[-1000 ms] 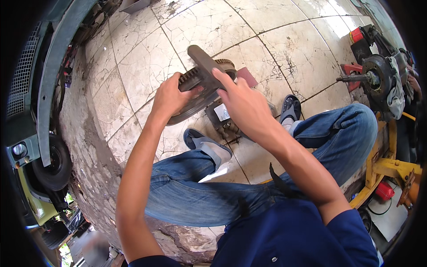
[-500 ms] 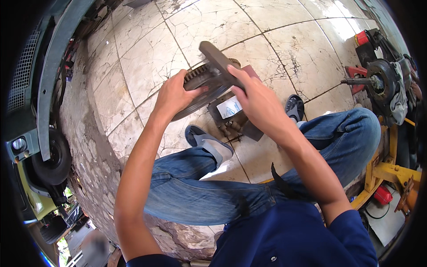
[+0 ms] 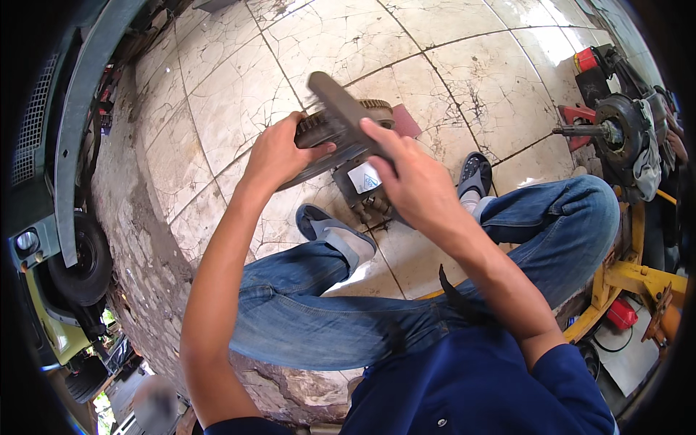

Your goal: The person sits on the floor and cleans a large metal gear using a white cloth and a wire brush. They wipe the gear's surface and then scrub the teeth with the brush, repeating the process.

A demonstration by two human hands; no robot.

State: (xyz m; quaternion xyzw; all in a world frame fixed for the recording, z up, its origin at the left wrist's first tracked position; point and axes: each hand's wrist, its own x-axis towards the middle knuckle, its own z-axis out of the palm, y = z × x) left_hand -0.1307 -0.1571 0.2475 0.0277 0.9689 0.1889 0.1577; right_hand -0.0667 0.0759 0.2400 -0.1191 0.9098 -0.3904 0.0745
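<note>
My left hand (image 3: 279, 152) is closed on the left rim of a round, dark metal part with teeth around it, which looks like a toothed wheel (image 3: 377, 106), and tilts it. Wrapped around the handle of a long brown brush (image 3: 341, 105), my right hand (image 3: 420, 177) keeps it slanted across the wheel. Blurred bristles show beneath the brush's far end. The brush and both hands hide part of the wheel. Below it on the floor stands a dark metal block (image 3: 346, 190) with a white printed card or packet (image 3: 364, 177) on top.
A reddish-brown flat piece (image 3: 407, 122) lies beyond the block on the cracked tiled floor (image 3: 239, 94). To the right are a hub with a shaft (image 3: 616, 134) and a yellow metal frame (image 3: 623, 279). A vehicle with a black tyre (image 3: 83, 261) stands at the left.
The brush has slid toward the far left across the wheel, and my right hand has followed it. My left hand keeps its grip on the rim. The whole view has shifted slightly.
</note>
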